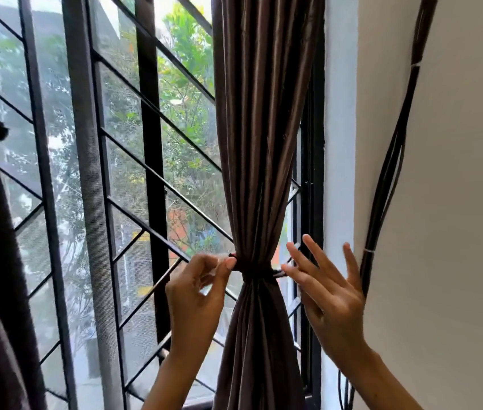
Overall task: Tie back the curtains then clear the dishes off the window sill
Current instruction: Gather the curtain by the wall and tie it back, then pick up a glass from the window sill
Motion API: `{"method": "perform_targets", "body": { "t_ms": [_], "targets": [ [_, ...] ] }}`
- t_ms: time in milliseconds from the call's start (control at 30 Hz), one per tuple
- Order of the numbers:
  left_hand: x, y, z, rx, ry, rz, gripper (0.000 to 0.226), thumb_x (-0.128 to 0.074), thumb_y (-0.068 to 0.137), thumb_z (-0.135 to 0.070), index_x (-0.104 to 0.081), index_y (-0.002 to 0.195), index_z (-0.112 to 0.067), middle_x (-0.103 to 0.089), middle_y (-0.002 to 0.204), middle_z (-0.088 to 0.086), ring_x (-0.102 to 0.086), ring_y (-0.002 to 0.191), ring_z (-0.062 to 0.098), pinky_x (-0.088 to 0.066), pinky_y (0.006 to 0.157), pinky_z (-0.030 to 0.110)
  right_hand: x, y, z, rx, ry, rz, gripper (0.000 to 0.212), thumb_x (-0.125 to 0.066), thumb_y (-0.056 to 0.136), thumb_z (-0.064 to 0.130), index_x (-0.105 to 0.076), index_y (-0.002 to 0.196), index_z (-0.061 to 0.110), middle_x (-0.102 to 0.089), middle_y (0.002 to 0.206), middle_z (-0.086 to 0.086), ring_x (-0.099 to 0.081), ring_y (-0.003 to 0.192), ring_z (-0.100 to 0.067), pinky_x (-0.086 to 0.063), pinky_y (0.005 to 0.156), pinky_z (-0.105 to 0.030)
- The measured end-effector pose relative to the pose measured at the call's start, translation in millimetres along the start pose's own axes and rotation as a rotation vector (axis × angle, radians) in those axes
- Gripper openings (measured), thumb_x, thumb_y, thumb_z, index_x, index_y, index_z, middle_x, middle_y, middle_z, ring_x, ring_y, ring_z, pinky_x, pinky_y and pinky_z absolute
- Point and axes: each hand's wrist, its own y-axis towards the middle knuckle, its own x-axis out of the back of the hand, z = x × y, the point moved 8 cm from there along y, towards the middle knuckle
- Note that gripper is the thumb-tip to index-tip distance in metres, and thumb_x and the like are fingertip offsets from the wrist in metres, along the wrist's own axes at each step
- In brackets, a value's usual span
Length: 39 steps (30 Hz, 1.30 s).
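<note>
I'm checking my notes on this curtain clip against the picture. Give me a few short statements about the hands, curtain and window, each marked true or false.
1. The right-side curtain is gathered into a bundle by a dark tie. True.
2. The left hand pinches the tie's end at the curtain's left edge. True.
3. The right hand is clenched in a fist around the curtain. False: its fingers are spread and mostly straight, beside the tie's right end.
4. Dishes are visible on the sill. False: no dishes show in this view.
5. A bundle of dark cables runs down the wall to the right of the window. True.
6. The window has plain glass with no bars. False: a dark metal grille crosses it.
</note>
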Motion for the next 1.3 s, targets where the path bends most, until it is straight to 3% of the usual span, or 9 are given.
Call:
{"method": "perform_targets", "body": {
  "t_ms": [133,333,433,500,567,667,800,1033,1300],
  "targets": [
    [-6,-3,-1,0.01,-0.023,-0.004,0.018,-0.069,0.082,-0.029,-0.062,0.073,-0.015,-0.068,0.066,-0.007,-0.067,0.065,0.007,-0.05,0.061,0.016,-16,-4,-1,-0.028,-0.078,0.076,0.06,-0.058,0.08,-0.014,-0.047,0.134,0.009,-0.046,0.143,-0.007,-0.038,0.137,-0.023,-0.018,0.115,-0.053],
    [-5,-4,14,0.066,-0.036,-0.076,0.02,-0.063,0.086,-0.026,-0.056,0.071,-0.014,-0.066,0.065,-0.001,-0.069,0.065,0.021,-0.056,0.064,0.043,-25,-19,-8,0.034,-0.226,0.102,0.056,-0.06,0.071,-0.02,-0.06,0.122,0.004,-0.06,0.126,-0.005,-0.052,0.124,-0.022,-0.022,0.114,-0.05],
    [-7,-9,17,0.094,-0.005,-0.116,0.023,-0.063,0.089,-0.032,-0.056,0.073,-0.017,-0.066,0.068,-0.001,-0.067,0.064,0.017,-0.055,0.062,0.04,-30,-20,-13,-0.01,-0.191,0.142,0.059,-0.063,0.07,-0.023,-0.061,0.122,0.005,-0.062,0.125,-0.002,-0.049,0.127,-0.023,-0.023,0.114,-0.051],
    [-10,-12,3,-0.001,0.104,-0.076,0.012,-0.06,0.09,-0.033,-0.057,0.083,-0.024,-0.069,0.077,-0.013,-0.067,0.076,0.004,-0.053,0.068,0.024,-28,-21,-15,-0.079,-0.132,0.166,0.07,-0.062,0.069,-0.023,-0.054,0.131,0.009,-0.054,0.134,-0.001,-0.04,0.135,-0.022,-0.023,0.114,-0.053],
    [-8,-18,-12,-0.122,0.283,-0.036,0.017,-0.054,0.094,-0.035,-0.058,0.107,-0.024,-0.068,0.105,-0.011,-0.064,0.101,0.005,-0.049,0.083,0.017,-21,-24,-6,-0.122,-0.118,0.18,0.08,-0.061,0.068,-0.022,-0.044,0.139,0.012,-0.043,0.145,-0.005,-0.031,0.141,-0.023,-0.023,0.113,-0.055],
    [0,-36,-28,-0.315,0.549,0.011,0.041,-0.045,0.095,-0.028,-0.047,0.134,-0.017,-0.049,0.141,0.004,-0.041,0.135,0.017,-0.029,0.112,0.031,-2,-22,21,-0.178,-0.038,0.098,0.066,-0.054,0.081,-0.004,-0.037,0.142,0.015,-0.033,0.151,-0.01,-0.025,0.143,-0.026,-0.022,0.113,-0.056],
    [31,-71,-46,-0.434,0.834,0.04,0.044,-0.043,0.094,-0.02,-0.042,0.138,-0.015,-0.033,0.15,0.012,-0.026,0.142,0.025,-0.016,0.118,0.041,3,-21,61,-0.263,0.167,0.032,0.047,-0.041,0.094,0.017,-0.038,0.141,0.019,-0.028,0.154,-0.008,-0.023,0.144,-0.027,-0.015,0.116,-0.049],
    [177,-154,-42,-0.151,1.284,0.011,0.041,-0.043,0.096,-0.017,-0.041,0.137,-0.013,-0.032,0.149,0.014,-0.021,0.144,0.025,-0.014,0.117,0.042,-57,-71,166,-0.344,0.507,0.198,0.039,-0.048,0.094,0.012,-0.051,0.132,0.005,-0.036,0.145,-0.02,-0.024,0.142,-0.027,-0.018,0.115,-0.053],
    [343,-238,-29,0.166,1.451,0.042,0.042,-0.045,0.093,-0.014,-0.049,0.135,-0.008,-0.036,0.147,0.019,-0.026,0.142,0.028,-0.013,0.117,0.038,-93,-134,335,-0.27,0.676,0.412,0.039,-0.049,0.092,0.011,-0.05,0.131,0.007,-0.04,0.144,-0.02,-0.032,0.139,-0.03,-0.027,0.109,-0.058]
  ]
}}
